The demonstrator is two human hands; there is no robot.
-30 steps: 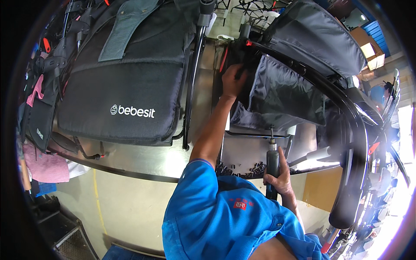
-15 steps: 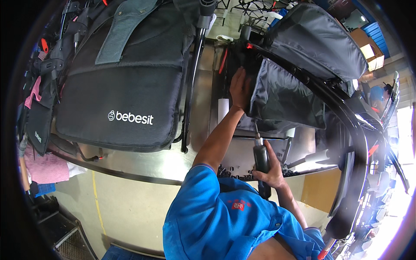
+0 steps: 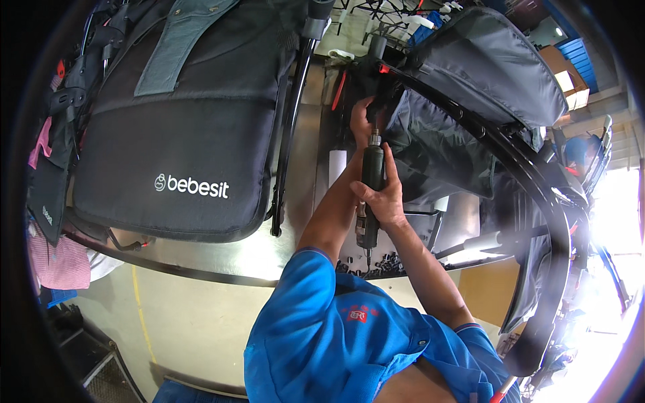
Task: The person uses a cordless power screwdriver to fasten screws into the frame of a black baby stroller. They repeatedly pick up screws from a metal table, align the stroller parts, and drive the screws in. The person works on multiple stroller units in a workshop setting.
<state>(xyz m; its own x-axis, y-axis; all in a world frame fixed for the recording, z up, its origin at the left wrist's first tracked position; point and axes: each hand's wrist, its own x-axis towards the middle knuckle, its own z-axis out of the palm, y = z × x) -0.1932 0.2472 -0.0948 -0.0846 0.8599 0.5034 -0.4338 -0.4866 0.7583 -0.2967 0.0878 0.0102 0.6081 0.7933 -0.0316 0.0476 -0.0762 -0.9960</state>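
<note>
My right hand (image 3: 385, 196) is wrapped around a dark power screwdriver (image 3: 371, 176), which stands nearly lengthwise with its tip pointing away from me. That tip meets a dark joint of the stroller frame (image 3: 463, 111), though the exact contact spot is too dark to make out. My left hand (image 3: 362, 124) is closed on the frame just left of the tip, its fingertips partly hidden. Right beside both hands hangs a shiny black fabric basket (image 3: 440, 151), crumpled along its near side. A larger black fabric canopy (image 3: 490, 67) bulges behind it.
To the left lies a padded black stroller seat (image 3: 175, 161) beside an upright black tube (image 3: 291, 127). Small black parts (image 3: 386, 264) are scattered along the near edge of the metal table (image 3: 259, 254). Pink striped cloth (image 3: 62, 258) hangs at far left. Cardboard boxes (image 3: 561, 74) stand at back right.
My right hand has lifted the screwdriver up and left, from below the basket to the frame joint by my left hand. My left hand has shifted slightly left and its fingers have curled.
</note>
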